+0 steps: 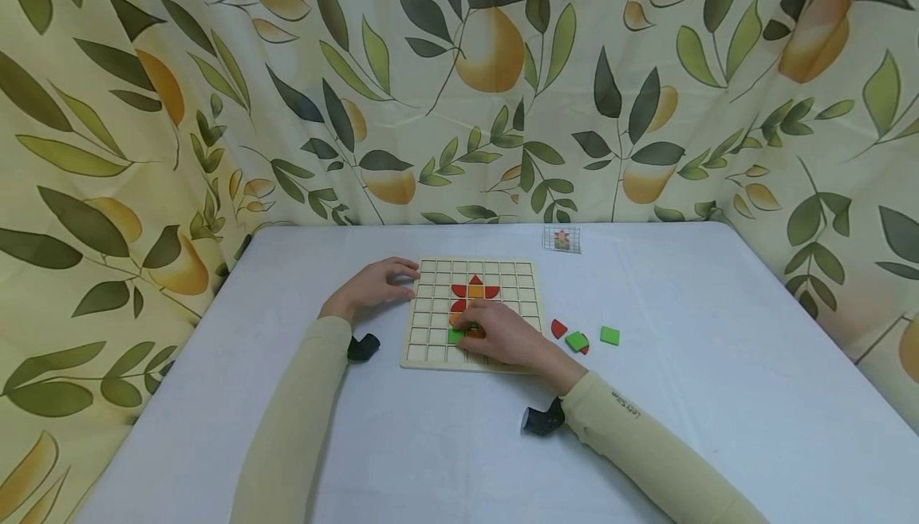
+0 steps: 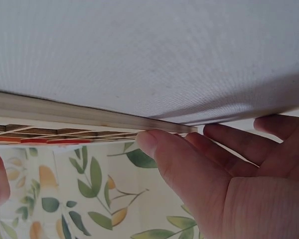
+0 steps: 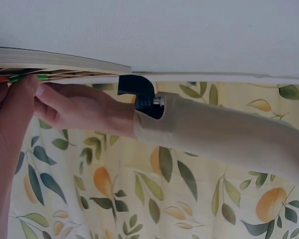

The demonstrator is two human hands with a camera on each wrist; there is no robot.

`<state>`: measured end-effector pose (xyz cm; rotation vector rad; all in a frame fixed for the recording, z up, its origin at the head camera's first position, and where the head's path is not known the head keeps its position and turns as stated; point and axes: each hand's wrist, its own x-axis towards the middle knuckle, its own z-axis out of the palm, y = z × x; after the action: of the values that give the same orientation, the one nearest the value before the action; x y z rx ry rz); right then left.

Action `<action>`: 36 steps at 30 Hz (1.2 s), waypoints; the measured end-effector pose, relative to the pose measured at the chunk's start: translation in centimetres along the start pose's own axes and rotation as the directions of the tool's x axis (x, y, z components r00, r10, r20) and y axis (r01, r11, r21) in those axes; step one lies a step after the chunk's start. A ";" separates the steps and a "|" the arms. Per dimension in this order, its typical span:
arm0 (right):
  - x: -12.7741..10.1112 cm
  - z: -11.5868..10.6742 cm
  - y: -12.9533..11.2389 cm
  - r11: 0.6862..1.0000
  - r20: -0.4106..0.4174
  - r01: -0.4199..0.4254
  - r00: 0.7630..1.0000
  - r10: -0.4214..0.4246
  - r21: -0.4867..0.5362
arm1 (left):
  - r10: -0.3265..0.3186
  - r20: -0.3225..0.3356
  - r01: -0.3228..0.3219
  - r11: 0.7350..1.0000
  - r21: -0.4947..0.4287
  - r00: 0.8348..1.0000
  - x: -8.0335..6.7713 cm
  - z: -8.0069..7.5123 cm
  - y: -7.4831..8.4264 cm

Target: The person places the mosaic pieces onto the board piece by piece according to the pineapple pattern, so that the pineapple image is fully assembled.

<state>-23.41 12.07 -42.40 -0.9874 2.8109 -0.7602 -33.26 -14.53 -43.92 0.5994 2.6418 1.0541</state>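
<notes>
White table (image 1: 718, 396): right hand (image 1: 506, 334) apparently pinches a green tile (image 1: 455, 336) on the gridded board (image 1: 431, 348); left hand (image 1: 373, 289) flat, released.

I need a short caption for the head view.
Left hand steadies the grid board; right hand sets tiles.

Green tile (image 1: 455, 336) seated in grid board (image 1: 431, 344).

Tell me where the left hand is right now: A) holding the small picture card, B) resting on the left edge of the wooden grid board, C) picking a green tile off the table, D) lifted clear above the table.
B: in the head view the left hand lies with its fingers against the left edge of the wooden grid board.
</notes>
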 end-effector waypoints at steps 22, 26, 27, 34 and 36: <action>-2.8 -5.6 2.7 0.971 -0.187 -0.155 0.964 0.189 0.183 | -0.029 -0.001 0.029 0.996 -0.084 1.000 -0.1 0.1 0.1; -3.3 -6.9 3.3 0.977 -0.241 -0.148 0.953 0.183 0.155 | -0.024 0.001 0.024 0.996 -0.082 1.000 -0.1 0.2 -0.1; -3.4 -7.3 3.5 0.977 -0.253 -0.149 0.950 0.184 0.152 | -0.026 0.001 0.026 0.996 -0.082 1.000 -0.1 0.2 -0.1; -5.0 -9.4 5.1 0.965 -0.291 -0.205 0.925 0.245 0.162 | -0.031 -0.006 0.030 0.995 -0.097 1.000 -0.1 0.1 -0.1; -5.5 -9.9 5.7 0.960 -0.291 -0.225 0.919 0.266 0.166 | -0.032 -0.006 0.031 0.995 -0.099 0.999 -0.1 0.0 -0.1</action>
<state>-24.48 23.50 -36.96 -0.5160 3.0127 -1.1322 -33.18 -14.64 -43.97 0.5323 2.5790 1.1718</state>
